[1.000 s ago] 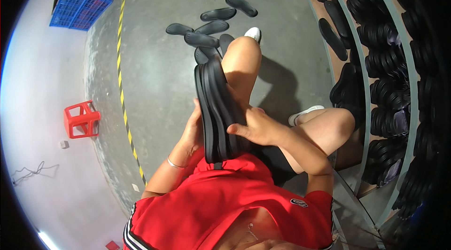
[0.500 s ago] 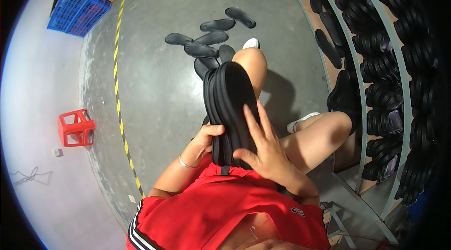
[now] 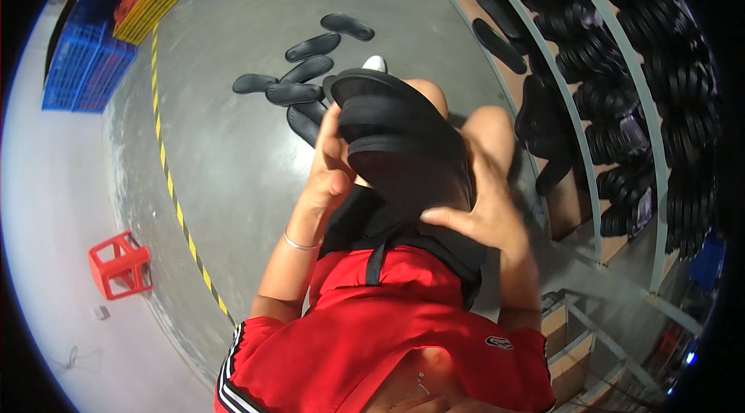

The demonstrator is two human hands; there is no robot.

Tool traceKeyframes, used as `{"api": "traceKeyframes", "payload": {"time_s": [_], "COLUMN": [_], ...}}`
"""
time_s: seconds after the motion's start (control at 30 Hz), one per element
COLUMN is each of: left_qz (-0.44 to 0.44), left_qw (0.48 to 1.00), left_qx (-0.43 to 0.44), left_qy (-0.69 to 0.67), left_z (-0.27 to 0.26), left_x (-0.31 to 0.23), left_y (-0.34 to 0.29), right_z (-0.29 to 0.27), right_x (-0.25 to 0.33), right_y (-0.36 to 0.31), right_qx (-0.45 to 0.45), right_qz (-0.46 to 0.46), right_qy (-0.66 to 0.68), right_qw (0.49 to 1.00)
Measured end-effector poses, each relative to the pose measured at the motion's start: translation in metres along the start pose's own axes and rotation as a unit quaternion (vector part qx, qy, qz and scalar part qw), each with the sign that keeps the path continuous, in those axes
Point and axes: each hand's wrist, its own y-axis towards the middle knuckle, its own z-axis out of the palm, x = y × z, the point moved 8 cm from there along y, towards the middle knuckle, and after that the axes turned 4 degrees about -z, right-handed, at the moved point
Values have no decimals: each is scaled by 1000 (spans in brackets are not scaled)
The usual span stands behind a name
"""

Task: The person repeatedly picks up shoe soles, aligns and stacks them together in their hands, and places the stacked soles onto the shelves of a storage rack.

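A stack of black shoe soles (image 3: 411, 164) is held above my lap, its layers fanned apart at the far left end. My right hand (image 3: 493, 211) grips the right side, thumb lying across the top sole and the other fingers along the edge. At the stack's left edge is my left hand (image 3: 326, 161), its fingers reaching up against the soles and its thumb standing off them; the fingertips are partly hidden. Beyond the stack, several loose black soles (image 3: 295, 93) lie scattered on the grey floor.
To the right stands a metal-framed rack (image 3: 590, 141) packed with black soles. A red plastic stool (image 3: 120, 265) sits by the left wall. Blue crates (image 3: 89, 67) and yellow crates (image 3: 146, 15) are at the far left. A yellow-black tape line (image 3: 174, 199) runs along the floor.
The stack has turned from upright to tilted, and its soles have fanned apart. My right hand has moved to its right edge; my left hand has shifted up along its left side.
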Motion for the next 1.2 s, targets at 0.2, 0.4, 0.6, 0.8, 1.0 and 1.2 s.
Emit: {"api": "traceKeyframes", "payload": {"time_s": [0.2, 0.4, 0.6, 0.8, 1.0, 1.2], "left_qz": [-17, 71, 18, 127, 62, 24], "left_qw": [960, 864, 953, 843, 900, 929], "left_qx": [10, 6, -25, 15, -22, -87], "left_qy": [281, 499, 301, 522, 431, 360], "left_z": [-39, -20, -15, 10, -9, -50], "left_x": [49, 59, 77, 40, 73, 62], "left_y": [27, 15, 25, 39, 46, 55], "right_z": [-19, -39, -33, -41, -39, -44], "right_x": [-33, -81, -161, -135, -155, -104], "right_y": [-8, -43, -67, -56, -52, -16], "right_qx": [-24, -54, -133, -224, -230, -270], "right_qz": [-37, 46, 38, -18, 17, -42], "right_qy": [-379, -224, 206, 184, 142, 60], "right_qw": [925, 972, 969, 957, 963, 960]}}
